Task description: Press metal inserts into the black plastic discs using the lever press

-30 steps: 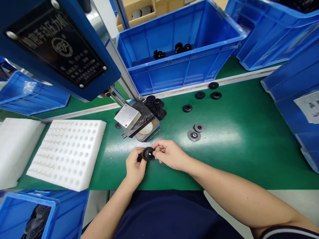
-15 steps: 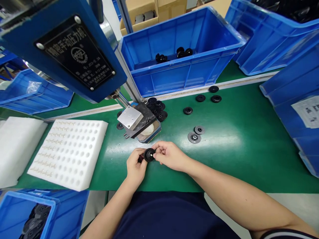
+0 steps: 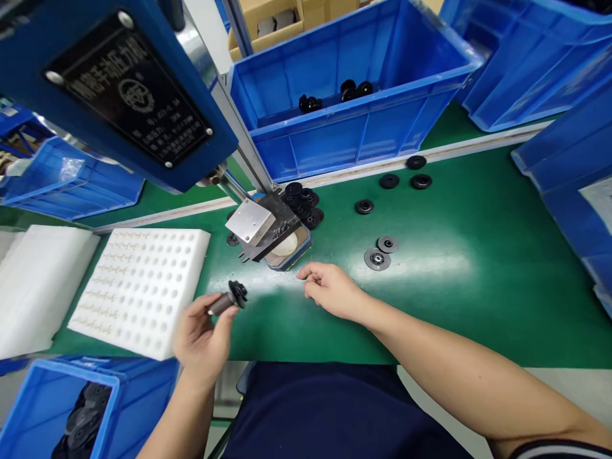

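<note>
My left hand (image 3: 203, 341) grips a dark cylindrical part with a black flanged end (image 3: 227, 301) between thumb and fingers. The part is tilted, its flange pointing up and to the right, above the green bench. My right hand (image 3: 332, 290) hovers over the bench in front of the press base (image 3: 291, 252), fingers loosely bent and apart, with nothing in them. To its right lie two grey-rimmed discs (image 3: 377, 259). A white foam tray (image 3: 185, 303), with rows of holes partly filled with small pale metal pins, sits left of my left hand.
A blue hand press (image 3: 191, 153) rises at the left, black discs (image 3: 306, 207) heaped beside its base. Several more black discs (image 3: 389, 181) lie farther right. A large blue bin (image 3: 335, 143) stands behind; another blue bin (image 3: 43, 373) with dark parts is at lower left.
My hands have come apart. My left hand has moved left with the flanged part, tipping it over. My right hand has let go of the part and shifted slightly right.
</note>
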`<state>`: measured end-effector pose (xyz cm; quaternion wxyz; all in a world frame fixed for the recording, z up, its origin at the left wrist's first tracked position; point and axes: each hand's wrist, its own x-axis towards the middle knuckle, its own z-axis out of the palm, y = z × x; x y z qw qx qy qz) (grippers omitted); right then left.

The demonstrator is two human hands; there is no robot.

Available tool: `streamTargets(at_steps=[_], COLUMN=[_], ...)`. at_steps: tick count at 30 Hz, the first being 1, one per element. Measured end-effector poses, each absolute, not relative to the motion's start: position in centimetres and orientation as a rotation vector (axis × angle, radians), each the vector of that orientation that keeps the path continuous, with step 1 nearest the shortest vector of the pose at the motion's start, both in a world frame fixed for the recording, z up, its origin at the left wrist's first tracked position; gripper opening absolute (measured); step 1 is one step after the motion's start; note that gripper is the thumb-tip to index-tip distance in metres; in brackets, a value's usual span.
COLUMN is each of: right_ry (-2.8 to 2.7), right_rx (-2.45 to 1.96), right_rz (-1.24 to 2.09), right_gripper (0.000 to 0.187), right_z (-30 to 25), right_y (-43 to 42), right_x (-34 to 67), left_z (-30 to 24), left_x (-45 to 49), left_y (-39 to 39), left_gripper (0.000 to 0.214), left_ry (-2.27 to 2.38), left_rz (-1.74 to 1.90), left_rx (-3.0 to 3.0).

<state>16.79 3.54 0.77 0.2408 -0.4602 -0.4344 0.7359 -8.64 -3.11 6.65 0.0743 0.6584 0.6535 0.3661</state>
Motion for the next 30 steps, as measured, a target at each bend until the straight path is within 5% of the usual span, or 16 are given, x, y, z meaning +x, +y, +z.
streamTargets(at_steps=[2,8,16,24,30], right_ry=[-1.203,-1.238,-1.258,-1.505,-1.763], right_rx=[-1.254,-1.257,-1.134,-0.773,-1.009], right_rz=[1.995,1.999,1.959,1.845,1.586], right_gripper=[0.019,0.017,0.012,0.054,0.021], right_z=[0.7,0.2,-1.4,-2.0,0.7], right_y=[3.5,3.7,3.4,2.1,4.1], right_x=[16.7,16.6,16.4,16.3,19.4], left_z=[8.4,10.2,11.6,4.3,0.7], left_x=[-8.8,-10.1,-6.5,-1.8,-0.8], left_y=[-2.4,-0.5,-0.2,-1.6,-2.8], left_gripper=[0.03,0.019,0.041,0.046,0.047], left_ry=[1.988,1.845,1.758,1.407,1.523], left_rz=[1.071,0.169,0.874,0.694,0.707], left_rx=[2.063,2.107,1.388,0.939,1.19])
